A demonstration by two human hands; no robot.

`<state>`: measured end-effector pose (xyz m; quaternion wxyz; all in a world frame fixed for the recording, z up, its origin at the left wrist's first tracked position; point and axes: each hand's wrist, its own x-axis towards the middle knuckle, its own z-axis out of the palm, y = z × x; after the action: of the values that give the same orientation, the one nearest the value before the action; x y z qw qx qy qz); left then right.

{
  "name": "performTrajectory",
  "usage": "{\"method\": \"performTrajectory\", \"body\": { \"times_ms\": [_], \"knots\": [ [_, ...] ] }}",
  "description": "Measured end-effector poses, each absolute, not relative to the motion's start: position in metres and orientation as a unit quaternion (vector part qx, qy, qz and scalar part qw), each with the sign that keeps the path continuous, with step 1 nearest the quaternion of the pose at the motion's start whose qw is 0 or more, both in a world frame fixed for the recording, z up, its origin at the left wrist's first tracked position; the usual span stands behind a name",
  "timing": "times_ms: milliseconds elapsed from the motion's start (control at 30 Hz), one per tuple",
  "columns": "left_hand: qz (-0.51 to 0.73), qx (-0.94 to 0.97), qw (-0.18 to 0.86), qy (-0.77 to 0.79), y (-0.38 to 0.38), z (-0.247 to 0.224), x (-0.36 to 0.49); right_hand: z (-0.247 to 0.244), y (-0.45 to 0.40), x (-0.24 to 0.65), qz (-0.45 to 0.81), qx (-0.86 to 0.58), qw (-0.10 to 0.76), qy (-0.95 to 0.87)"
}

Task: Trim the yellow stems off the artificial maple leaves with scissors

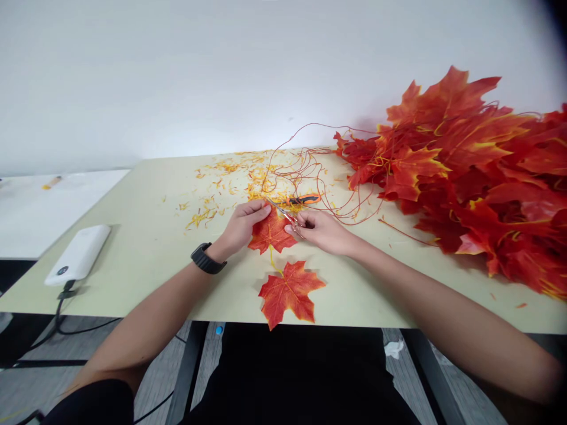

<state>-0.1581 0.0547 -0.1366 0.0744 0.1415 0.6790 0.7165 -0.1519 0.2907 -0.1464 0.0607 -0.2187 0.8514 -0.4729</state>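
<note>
My left hand (243,225) pinches the upper left edge of a red maple leaf (271,231) with yellow edges. In my right hand (319,230) are small metal scissors (283,211), their fingers wrapped round the handles and the blades lying across the top of that leaf. A yellow stem runs down from it to a second red leaf (292,293), flat near the table's front edge. Just behind the scissors lies an orange and black handled tool (305,199). Thin red cord (305,171) loops across the table behind my hands.
Yellow and orange scraps (206,213) are scattered over the back of the table (146,248). A large pile of red leaves (478,165) fills the right side. At the left lies a white power bank (78,255) with a black cable (59,313) plugged in.
</note>
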Motion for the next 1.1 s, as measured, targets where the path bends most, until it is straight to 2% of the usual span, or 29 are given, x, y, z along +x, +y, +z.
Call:
{"method": "performTrajectory", "body": {
  "times_ms": [700,1100],
  "knots": [
    [0.712,0.137,0.082,0.684,0.0558,-0.1374,-0.1572,-0.1518,0.2861,-0.1507,-0.535,-0.192,0.086,0.819],
    [0.71,0.135,0.059,0.688,0.0554,-0.14,-0.1597,-0.1528,0.2918,-0.1555,-0.544,-0.178,0.062,0.818]
  ]
}}
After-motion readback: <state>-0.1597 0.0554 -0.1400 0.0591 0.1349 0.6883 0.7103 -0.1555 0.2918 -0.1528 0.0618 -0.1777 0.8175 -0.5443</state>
